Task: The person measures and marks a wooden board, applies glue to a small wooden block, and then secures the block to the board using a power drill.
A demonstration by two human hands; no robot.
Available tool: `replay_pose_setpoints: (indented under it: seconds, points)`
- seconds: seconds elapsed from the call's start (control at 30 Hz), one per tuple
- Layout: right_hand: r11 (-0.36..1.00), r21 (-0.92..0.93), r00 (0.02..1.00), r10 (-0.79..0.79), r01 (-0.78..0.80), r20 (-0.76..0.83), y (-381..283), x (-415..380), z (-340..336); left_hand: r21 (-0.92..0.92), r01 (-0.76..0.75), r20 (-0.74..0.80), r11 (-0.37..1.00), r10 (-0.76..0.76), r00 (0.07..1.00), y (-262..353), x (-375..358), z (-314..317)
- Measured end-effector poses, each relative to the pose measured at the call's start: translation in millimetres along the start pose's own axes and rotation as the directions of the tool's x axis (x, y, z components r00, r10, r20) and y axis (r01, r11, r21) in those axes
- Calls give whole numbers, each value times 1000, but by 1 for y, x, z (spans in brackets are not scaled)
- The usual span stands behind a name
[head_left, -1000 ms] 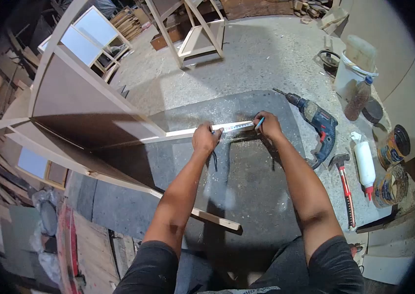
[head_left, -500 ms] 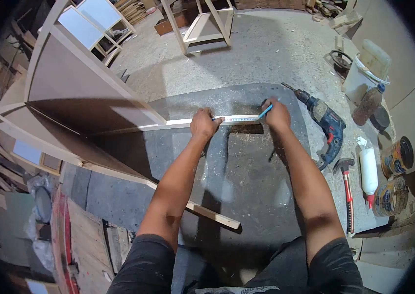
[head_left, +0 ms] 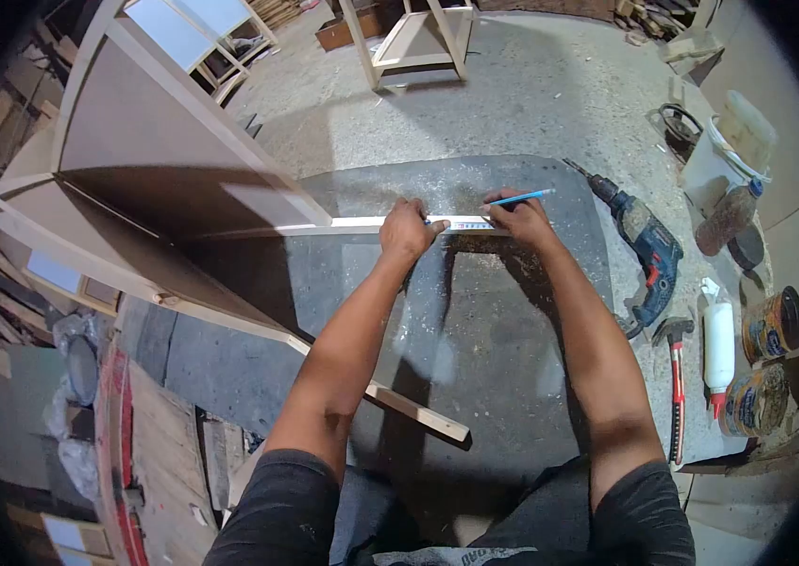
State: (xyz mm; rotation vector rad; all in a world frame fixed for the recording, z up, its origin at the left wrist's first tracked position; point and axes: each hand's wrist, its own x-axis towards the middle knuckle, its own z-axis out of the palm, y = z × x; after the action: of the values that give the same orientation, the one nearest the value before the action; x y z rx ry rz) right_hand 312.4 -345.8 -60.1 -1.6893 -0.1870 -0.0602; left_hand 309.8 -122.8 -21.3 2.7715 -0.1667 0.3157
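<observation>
My left hand (head_left: 405,229) is closed over a pale wooden leg (head_left: 352,225), its thumb pressing a measuring tape (head_left: 468,224) along the wood. Part of the tape shows between my two hands; its case cannot be made out. My right hand (head_left: 524,224) grips a blue pencil (head_left: 520,198) near the tape's right part, with the pencil slanting up to the right. The leg belongs to a wooden frame with brown panels (head_left: 182,123) lying on its side at the left. Its other leg (head_left: 418,412) extends below my left forearm.
On the right lie a power drill (head_left: 645,241), a hammer (head_left: 676,387) and a white glue bottle (head_left: 718,344). Beyond them stand two tins (head_left: 769,323), a brown-filled bottle (head_left: 730,219) and a white bucket (head_left: 709,170). Another wooden frame (head_left: 423,61) stands at the back.
My right hand has shifted left along the leg, and the pencil has tipped to a flatter slant. My left hand stays on the tape. The whole view has shifted slightly.
</observation>
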Motion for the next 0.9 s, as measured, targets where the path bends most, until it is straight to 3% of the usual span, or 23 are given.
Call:
replay_pose_setpoints:
  seconds: [0.1, 0.23, 0.3, 0.9]
  points:
    - [994, -105, 999, -9, 5, -39, -11, -7, 1, 22, 31, 28, 999, -31, 999, 2, 2, -1]
    - [994, -105, 999, 11, -14, -32, 0, 1, 1, 36, 16, 29, 999, -17, 999, -1, 4, 0]
    - [962, -273, 998, -30, 12, -62, 2, 4, 0, 36, 10, 30, 999, -11, 999, -1, 5, 1]
    - [945, -325, 995, -49, 20, -82, 2, 3, 2, 52, 73, 93, 996, -78, 993, 1, 8, -1]
